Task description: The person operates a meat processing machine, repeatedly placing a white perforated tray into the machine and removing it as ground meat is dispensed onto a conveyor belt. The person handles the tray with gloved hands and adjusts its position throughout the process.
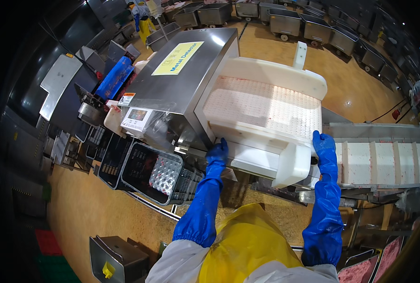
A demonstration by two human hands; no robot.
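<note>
Head view shows the blue-gloved left hand [218,152] gripping the near left edge of the white conveyor belt [262,106] leaving the steel metal detector [184,70], right hand [323,144] clasping its right corner.

A meat-processing plant: a stainless metal detector [181,80] straddles a white, red-flecked conveyor belt [262,104], with rows of wheeled steel tubs [313,28] beyond it and black crates [139,170] beside it.
</note>
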